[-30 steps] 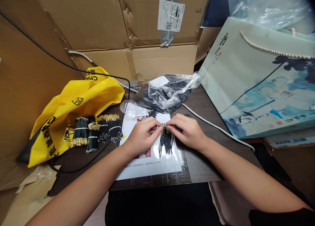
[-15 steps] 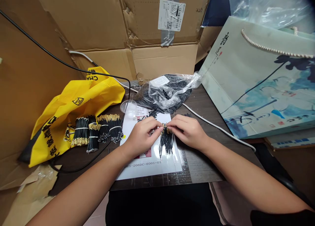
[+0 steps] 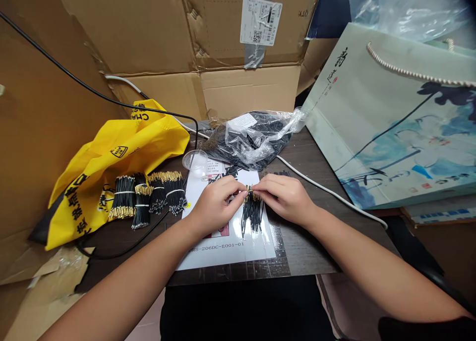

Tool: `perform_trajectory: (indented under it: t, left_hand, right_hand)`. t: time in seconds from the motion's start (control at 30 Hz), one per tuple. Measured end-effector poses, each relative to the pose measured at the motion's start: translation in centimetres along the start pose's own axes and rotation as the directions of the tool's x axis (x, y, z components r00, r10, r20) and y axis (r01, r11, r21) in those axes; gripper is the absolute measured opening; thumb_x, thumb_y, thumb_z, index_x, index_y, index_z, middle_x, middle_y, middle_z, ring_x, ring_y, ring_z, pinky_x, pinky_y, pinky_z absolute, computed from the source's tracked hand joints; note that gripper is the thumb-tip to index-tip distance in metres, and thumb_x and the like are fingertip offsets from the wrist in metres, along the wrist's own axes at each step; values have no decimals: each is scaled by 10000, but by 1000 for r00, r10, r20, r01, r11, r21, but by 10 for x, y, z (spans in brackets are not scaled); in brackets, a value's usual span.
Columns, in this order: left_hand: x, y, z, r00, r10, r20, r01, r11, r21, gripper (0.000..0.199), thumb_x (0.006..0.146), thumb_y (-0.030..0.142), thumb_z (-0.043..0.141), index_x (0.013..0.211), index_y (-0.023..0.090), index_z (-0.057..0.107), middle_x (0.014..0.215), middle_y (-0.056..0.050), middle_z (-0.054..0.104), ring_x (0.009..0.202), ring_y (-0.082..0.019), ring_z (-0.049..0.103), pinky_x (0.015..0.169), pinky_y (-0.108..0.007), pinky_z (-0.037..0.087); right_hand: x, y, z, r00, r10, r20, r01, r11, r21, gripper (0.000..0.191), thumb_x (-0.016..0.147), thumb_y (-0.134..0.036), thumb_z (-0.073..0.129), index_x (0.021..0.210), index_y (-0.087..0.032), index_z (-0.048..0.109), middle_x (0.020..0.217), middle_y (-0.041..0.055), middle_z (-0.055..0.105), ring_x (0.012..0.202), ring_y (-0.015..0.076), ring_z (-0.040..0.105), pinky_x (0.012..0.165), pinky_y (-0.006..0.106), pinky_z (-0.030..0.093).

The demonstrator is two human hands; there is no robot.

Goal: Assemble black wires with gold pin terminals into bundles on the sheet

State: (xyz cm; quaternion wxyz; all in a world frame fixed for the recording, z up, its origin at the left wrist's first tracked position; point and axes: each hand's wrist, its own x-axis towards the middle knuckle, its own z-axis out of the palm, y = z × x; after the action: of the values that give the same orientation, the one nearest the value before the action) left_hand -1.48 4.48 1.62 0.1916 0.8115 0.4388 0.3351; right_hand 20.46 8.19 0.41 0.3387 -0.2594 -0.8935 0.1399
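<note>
My left hand (image 3: 220, 200) and my right hand (image 3: 281, 196) meet over the sheet, each with thumb and forefinger closed in a pinch. Between the fingertips shows a small gold-coloured wire terminal (image 3: 250, 190); its finer detail is too small to make out. Just below lies a loose bunch of thin black wires (image 3: 252, 214), their gold ends up by my fingers. Beneath them is a white printed sheet (image 3: 256, 252). Short black tubes (image 3: 231, 172) lie scattered behind my left hand, and more short black pieces (image 3: 281, 173) are behind my right.
Several banded bundles of gold-tipped black wires (image 3: 123, 197) lie at left beside a yellow bag (image 3: 111, 142). A clear plastic bag of black pieces (image 3: 253, 138) is at the back, near a clear round lid (image 3: 195, 160). A paper gift bag (image 3: 394, 123) stands right; white cable (image 3: 327, 186) crosses the table.
Both hands stay in almost the same place, still pinched together over the wires. The whole view has shifted very slightly.
</note>
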Motion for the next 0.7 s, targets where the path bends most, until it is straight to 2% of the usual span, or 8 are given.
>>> perform_trajectory:
  t: [0.27,0.47,0.7]
  left_hand:
    - [0,1,0,1000,-3,-25,3,1000,-3,155,938,247,523,911,186,662,805,-24,624,773,-135,571,723,-276,427]
    - [-1,1,0,999,-10,-40,10,1000,-14,123,924,236,551,903,185,661,802,-15,623,775,-126,568,738,-272,423]
    - [0,1,-1,1000,-10,-25,9,999,-33,123,924,234,554,906,184,665,809,-15,628,777,-125,568,740,-270,422]
  right_hand:
    - [0,0,1,1000,9,27,-8,999,-52,164,960,-226,514,1019,-202,665,892,57,687,813,171,617,753,330,495]
    - [1,-3,-2,998,54,-17,-54,999,7,152,954,-211,522,1019,-197,658,878,57,671,808,168,608,756,325,492]
    - [2,-2,-3,1000,16,0,-16,998,53,155,952,-211,524,1035,-202,655,888,58,677,812,171,606,746,325,497]
